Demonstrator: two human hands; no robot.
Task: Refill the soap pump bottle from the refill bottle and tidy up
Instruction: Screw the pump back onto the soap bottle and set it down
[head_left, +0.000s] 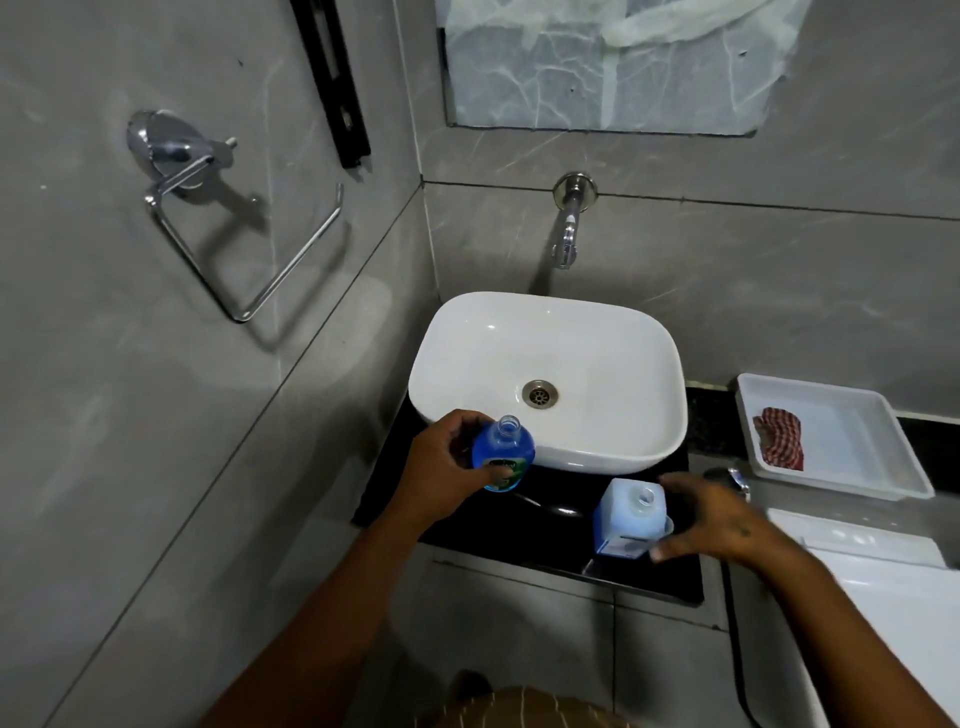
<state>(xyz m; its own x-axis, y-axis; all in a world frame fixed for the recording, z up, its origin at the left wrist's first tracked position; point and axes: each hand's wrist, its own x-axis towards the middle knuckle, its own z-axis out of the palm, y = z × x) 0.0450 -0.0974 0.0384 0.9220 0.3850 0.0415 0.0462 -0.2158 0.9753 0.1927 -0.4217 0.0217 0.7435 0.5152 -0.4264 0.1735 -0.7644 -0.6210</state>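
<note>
Bottles: two, one blue bottle (503, 451) in left hand (451, 457), uncapped.

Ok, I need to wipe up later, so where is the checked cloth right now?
In the head view, the checked cloth lies in the white tray on the right, beside the basin.

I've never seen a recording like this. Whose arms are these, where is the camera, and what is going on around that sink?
No machine here: a person wears a camera on the head, looking down at their own two arms. The left hand has a grip on an uncapped blue soap bottle just in front of the white basin. The right hand is spread open beside a pale open refill bottle standing on the black counter; whether it touches the bottle is unclear. Farther right, a white tray holds a checked cloth. A tap juts from the wall.
</note>
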